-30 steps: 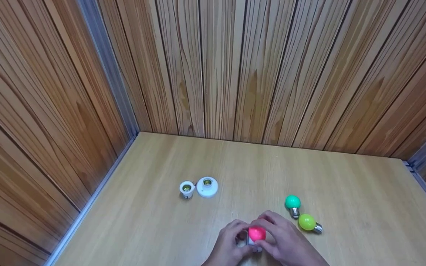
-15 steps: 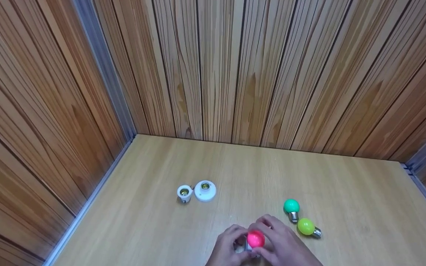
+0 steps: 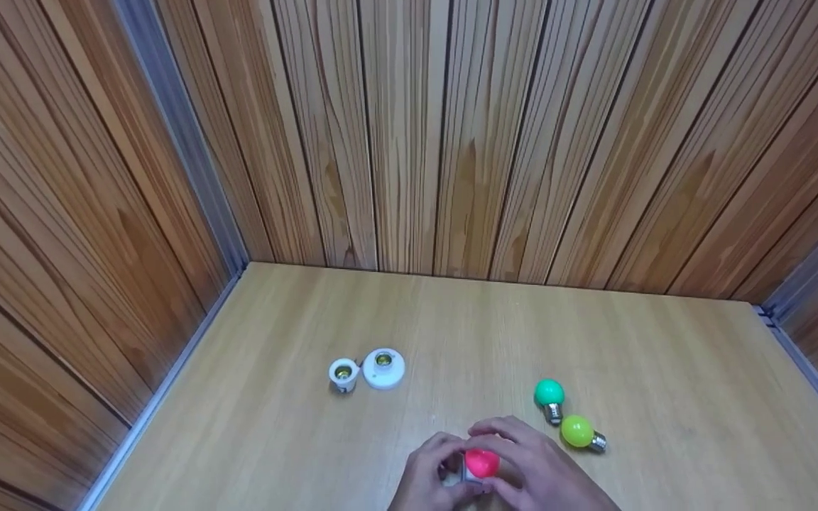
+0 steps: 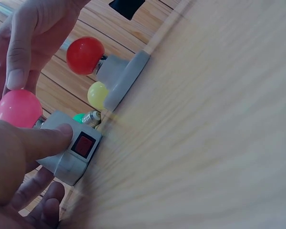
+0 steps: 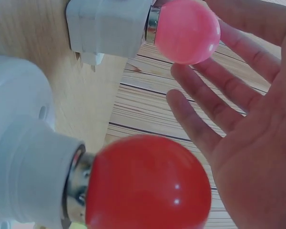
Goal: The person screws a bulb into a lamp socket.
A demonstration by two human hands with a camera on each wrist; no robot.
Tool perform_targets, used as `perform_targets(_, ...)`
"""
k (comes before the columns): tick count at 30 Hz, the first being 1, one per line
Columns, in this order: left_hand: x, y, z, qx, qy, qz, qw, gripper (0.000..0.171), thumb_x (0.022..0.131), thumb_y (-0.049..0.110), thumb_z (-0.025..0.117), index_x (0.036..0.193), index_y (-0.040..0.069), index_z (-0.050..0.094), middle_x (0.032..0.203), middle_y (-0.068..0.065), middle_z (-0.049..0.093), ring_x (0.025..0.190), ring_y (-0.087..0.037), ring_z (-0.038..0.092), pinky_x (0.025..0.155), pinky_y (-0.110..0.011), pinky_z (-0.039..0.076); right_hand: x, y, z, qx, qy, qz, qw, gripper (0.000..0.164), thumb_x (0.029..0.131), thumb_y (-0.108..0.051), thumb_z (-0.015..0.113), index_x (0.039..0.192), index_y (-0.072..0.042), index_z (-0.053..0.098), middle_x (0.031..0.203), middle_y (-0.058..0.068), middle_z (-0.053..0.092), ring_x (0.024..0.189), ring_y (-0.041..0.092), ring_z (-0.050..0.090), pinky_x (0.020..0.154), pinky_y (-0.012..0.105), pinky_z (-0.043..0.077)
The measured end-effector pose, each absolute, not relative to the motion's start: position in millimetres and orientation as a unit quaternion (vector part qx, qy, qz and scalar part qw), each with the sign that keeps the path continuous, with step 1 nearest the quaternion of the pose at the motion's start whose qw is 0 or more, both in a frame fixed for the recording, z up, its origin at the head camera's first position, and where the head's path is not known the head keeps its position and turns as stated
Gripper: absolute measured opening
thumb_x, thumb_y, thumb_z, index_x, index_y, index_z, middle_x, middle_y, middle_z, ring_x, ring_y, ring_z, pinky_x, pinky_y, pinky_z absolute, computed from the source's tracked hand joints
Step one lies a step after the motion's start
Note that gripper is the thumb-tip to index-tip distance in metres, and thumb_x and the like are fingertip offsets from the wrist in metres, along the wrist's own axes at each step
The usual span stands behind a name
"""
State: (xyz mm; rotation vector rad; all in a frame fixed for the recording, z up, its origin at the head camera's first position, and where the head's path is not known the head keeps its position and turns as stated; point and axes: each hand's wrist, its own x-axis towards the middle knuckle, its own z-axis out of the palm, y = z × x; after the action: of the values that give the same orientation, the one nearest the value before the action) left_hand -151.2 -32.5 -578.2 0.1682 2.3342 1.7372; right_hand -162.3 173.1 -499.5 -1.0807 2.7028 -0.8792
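Note:
My left hand grips a white lamp socket that has a red rocker switch; the thumb lies on its side next to the switch. A pink light bulb sits in the socket's mouth, a strip of its metal cap showing in the right wrist view. Around the bulb curl the thumb and fingers of my right hand, fingertips at the glass. Close by in both wrist views, a red bulb stands in a round white lamp base, outside the head view.
Farther back on the wooden table stand a small white socket and a round white lamp base, both without bulbs. To the right lie a green bulb and a yellow-green bulb. Wood-panelled walls enclose the table.
The head view has shifted slightly. Both hands stay at the socket and pink bulb, with the right fingers shifting a little around the bulb. The other bulbs and sockets rest where they were.

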Motion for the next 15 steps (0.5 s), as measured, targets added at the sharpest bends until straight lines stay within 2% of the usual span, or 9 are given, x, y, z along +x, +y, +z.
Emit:
perform_targets(4, -152.0, -34.1, -578.7, 0.054, 0.794, 0.595, 0.113, 0.036, 0.076, 0.044, 0.082, 0.110, 0.043, 0.069, 0.101, 0.014, 0.063, 0.092, -0.007, 0.058, 0.079, -0.021, 0.043, -164.3, 172.6, -500.6, -0.383, 0.877, -0.289, 0.028, 0.039, 0.090, -0.031, 0.072, 0.128, -0.035, 0.062, 0.128, -0.012, 0.061, 0.112, 0.007, 0.061, 0.096, 0.029, 0.056)
perform_targets(11, -151.7, -34.6, -579.1, 0.057, 0.792, 0.598, 0.114, 0.035, 0.077, 0.043, 0.082, 0.110, 0.043, 0.069, 0.102, 0.014, 0.064, 0.093, -0.007, 0.059, 0.080, -0.020, 0.045, -162.7, 170.4, -503.4, -0.404, 0.869, -0.284, -0.022, 0.032, 0.091, -0.027, 0.071, 0.123, -0.031, 0.065, 0.121, -0.013, 0.061, 0.104, 0.004, 0.061, 0.089, 0.026, 0.057)
perform_targets(15, -151.1, -33.5, -578.4, 0.062, 0.792, 0.597, 0.116, 0.034, 0.079, 0.041, 0.081, 0.110, 0.043, 0.069, 0.103, 0.014, 0.064, 0.093, -0.006, 0.059, 0.081, -0.020, 0.045, -161.7, 170.5, -504.6, -0.404, 0.869, -0.284, -0.043, 0.035, 0.087, -0.023, 0.075, 0.120, -0.031, 0.066, 0.117, -0.012, 0.061, 0.100, 0.003, 0.061, 0.086, 0.024, 0.057)
